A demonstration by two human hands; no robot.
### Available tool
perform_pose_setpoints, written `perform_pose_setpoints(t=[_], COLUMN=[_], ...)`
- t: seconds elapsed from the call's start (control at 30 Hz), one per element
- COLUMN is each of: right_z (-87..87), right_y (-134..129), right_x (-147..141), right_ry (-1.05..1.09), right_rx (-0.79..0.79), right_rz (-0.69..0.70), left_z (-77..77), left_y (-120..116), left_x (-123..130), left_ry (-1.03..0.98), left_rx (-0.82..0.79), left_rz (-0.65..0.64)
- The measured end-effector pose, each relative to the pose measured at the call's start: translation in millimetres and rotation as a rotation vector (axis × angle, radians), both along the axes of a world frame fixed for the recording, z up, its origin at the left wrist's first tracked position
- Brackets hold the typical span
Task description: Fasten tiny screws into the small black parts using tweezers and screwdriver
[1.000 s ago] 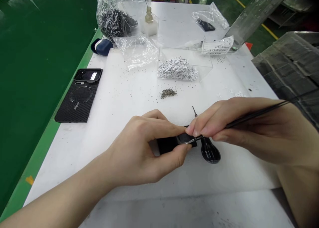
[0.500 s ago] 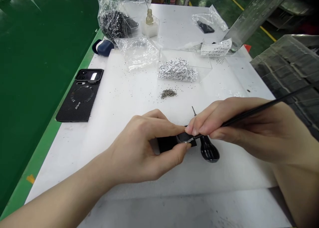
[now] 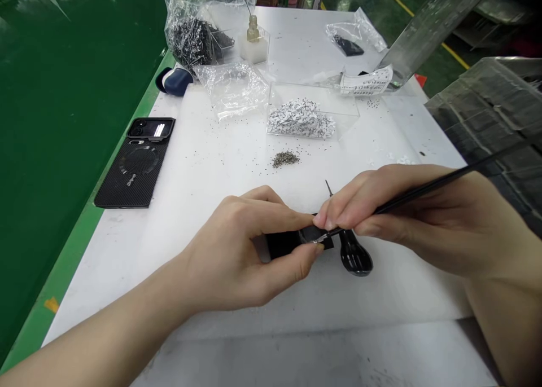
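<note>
A: Progress?
B: Mid-work, I'd judge. Left hand point(image 3: 249, 251) pinches block point(image 3: 283, 245), near centre; right hand point(image 3: 406, 220) grips tool point(image 3: 423, 191), tip at block.
A: Done?
B: Can't tell. Loose bits point(image 3: 285, 159) piled farther off.

Black piece point(image 3: 280, 245) held by left hand point(image 3: 245, 246), black-handled tool point(image 3: 423, 192) gripped in right hand point(image 3: 406, 223), white sheet point(image 3: 359, 305) spread beneath them, weave-patterned black phone case point(image 3: 121, 175) seen leftward.
</note>
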State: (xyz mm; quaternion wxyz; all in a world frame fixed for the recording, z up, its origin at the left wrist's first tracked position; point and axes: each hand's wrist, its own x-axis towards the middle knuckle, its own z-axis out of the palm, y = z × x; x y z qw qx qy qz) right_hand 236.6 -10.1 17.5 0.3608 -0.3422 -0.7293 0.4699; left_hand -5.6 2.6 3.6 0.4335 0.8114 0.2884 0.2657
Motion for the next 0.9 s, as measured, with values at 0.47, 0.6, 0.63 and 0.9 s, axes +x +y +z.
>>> perform_pose_setpoints(t=[0.47, 0.6, 0.63, 0.9], right_z=[6.0, 7.8, 8.1, 8.0], right_y=[-1.1, -0.5, -0.5, -2.7], right_x=[1.9, 2.8, 2.6, 1.0], right_ry=[-0.065, -0.064, -0.069, -0.093], right_rx=[0.029, 0.033, 0.036, 0.060], right_rz=[0.038, 0.054, 0.047, 0.020], left_z=[1.2, 1.5, 1.5, -0.7], left_y=[-0.2, -0.8, -0.9, -0.6], left_x=[0.3, 0.0, -0.1, -1.4], left_ry=[-0.019, -0.018, -0.019, -0.026], left_rx=[0.027, 0.014, 0.013, 0.002], left_rz=[-0.021, -0.020, -0.019, -0.006])
